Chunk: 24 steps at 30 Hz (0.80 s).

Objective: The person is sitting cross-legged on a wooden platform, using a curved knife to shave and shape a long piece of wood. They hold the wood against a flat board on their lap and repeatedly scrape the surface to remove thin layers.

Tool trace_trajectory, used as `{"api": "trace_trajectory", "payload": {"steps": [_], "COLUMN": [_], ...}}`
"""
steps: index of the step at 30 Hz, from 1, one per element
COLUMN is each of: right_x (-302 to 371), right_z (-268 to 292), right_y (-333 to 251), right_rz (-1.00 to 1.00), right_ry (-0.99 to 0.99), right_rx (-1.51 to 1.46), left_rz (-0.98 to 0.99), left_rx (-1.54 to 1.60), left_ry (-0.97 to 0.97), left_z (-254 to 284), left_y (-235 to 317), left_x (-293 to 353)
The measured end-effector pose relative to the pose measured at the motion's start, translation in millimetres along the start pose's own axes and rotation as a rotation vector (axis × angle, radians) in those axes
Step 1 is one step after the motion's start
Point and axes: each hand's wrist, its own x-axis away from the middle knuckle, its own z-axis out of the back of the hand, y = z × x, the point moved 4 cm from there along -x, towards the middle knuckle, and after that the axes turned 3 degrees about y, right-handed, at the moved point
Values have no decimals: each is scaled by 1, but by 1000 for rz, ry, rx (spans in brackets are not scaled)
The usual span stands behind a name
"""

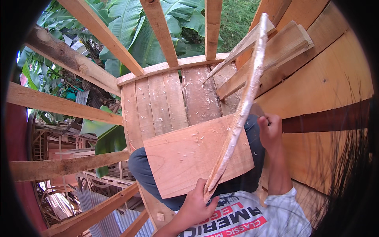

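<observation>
My left hand point(198, 205) is closed around the lower end of a long, slightly curved strip of wood point(246, 98). The strip slants up and to the right, pale and whittled along its face. To the right of it my right hand point(271, 132) is closed in a fist with the thumb on top. A dull brownish edge point(257, 109) shows just beyond that fist, but what the fingers hold is not clear. Across my lap lies a flat wooden board point(185, 162), sprinkled with small shavings, and the strip passes over it.
Wood shavings are scattered on the plank floor point(166, 102). Two lengths of timber point(272, 55) lean at the far right, beside plank walling point(316, 79). Upright slats point(160, 31) surround the platform, with banana leaves point(134, 35) beyond. A small wood block point(160, 217) rests at the near left.
</observation>
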Motion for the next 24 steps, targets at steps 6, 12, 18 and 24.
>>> {"api": "trace_trajectory", "payload": {"steps": [6, 12, 18, 24], "right_x": [17, 41, 22, -5], "right_z": [2, -25, -18, -5], "right_y": [-1, -44, -49, 1], "right_rz": [-33, 290, 275, -33], "right_ry": [-51, -298, -216, 56], "right_rx": [-158, 188, 207, 87], "left_rz": [-68, 8, -76, 33], "left_rx": [5, -21, -146, -30], "left_ry": [202, 142, 206, 104], "left_z": [7, 17, 16, 4], "left_y": [-7, -6, 5, -11], "left_x": [-4, -3, 3, 7]}}
